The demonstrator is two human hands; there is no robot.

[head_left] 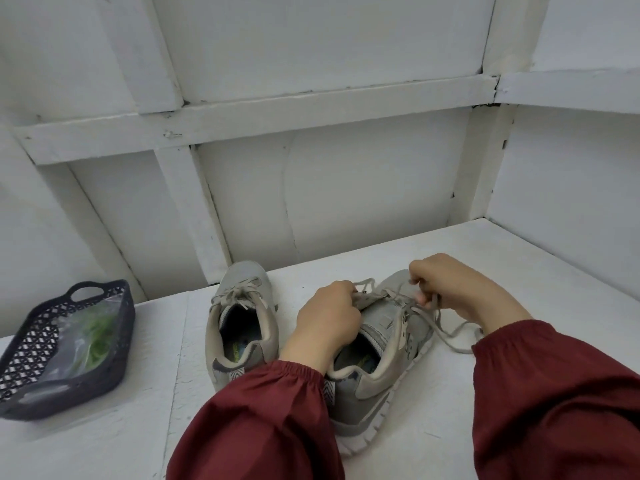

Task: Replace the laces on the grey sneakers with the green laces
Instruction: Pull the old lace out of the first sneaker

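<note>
left hand, right hand pinching sneaker lace, basket well apart at left

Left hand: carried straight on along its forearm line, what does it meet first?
Probably the grey laces on the right sneaker, which the left hand grips; beyond them, the right hand. Depth is unclear.

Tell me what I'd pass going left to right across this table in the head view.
Dark basket holding green laces → laced grey sneaker → left hand → right hand; both hands pinch the grey lace of the second sneaker.
</note>
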